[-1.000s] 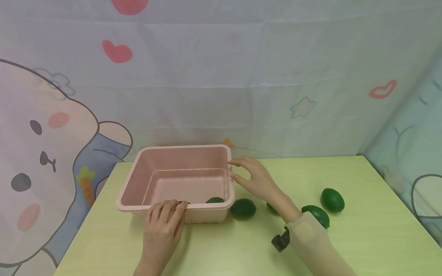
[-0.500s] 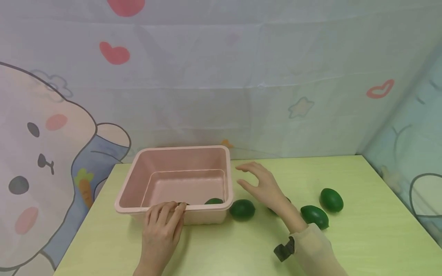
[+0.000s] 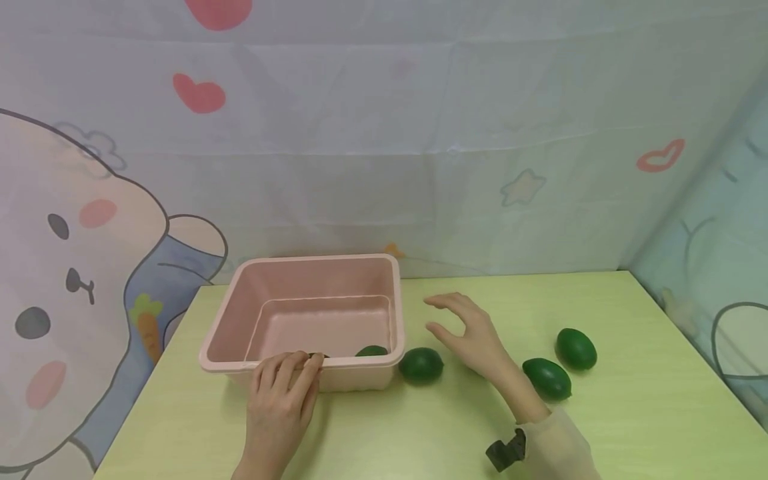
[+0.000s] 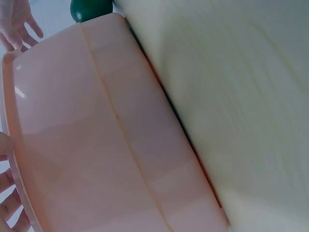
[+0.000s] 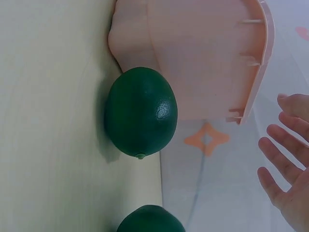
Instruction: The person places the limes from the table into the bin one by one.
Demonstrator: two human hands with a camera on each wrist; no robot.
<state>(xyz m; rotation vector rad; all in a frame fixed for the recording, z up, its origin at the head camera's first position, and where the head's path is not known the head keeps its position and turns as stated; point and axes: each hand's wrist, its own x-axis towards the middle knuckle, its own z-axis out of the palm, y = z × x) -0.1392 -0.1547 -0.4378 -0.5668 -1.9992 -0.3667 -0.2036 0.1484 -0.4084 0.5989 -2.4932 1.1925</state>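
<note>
A pink plastic bin (image 3: pixel 324 280) stands at the left of the table. My left hand (image 3: pixel 279 400) grips its front rim, fingers over the edge; in the left wrist view the thumb (image 4: pixel 5 143) lies against the outside wall. Inside the bin, part of a green lime (image 3: pixel 372 351) shows above the front rim, and a dark sliver appears behind my left fingers. My right hand (image 3: pixel 474 337) hovers right of the bin, fingers spread and loosely bent, holding nothing. Nearest to it lies a lime (image 3: pixel 421 366) beside the bin's right front corner.
Farther right on the pale green table (image 3: pixel 648 407) lie one lime (image 3: pixel 547 379) and another lime (image 3: pixel 576 349). The right wrist view shows a lime (image 5: pixel 150 221) cut off at the bottom edge. A printed cloth (image 3: pixel 432 133) hangs behind the table.
My right hand has moved from the bin's right rim, rightward and slightly toward me. Its forearm now covers a lime that partly showed before. My left hand stays on the rim.
</note>
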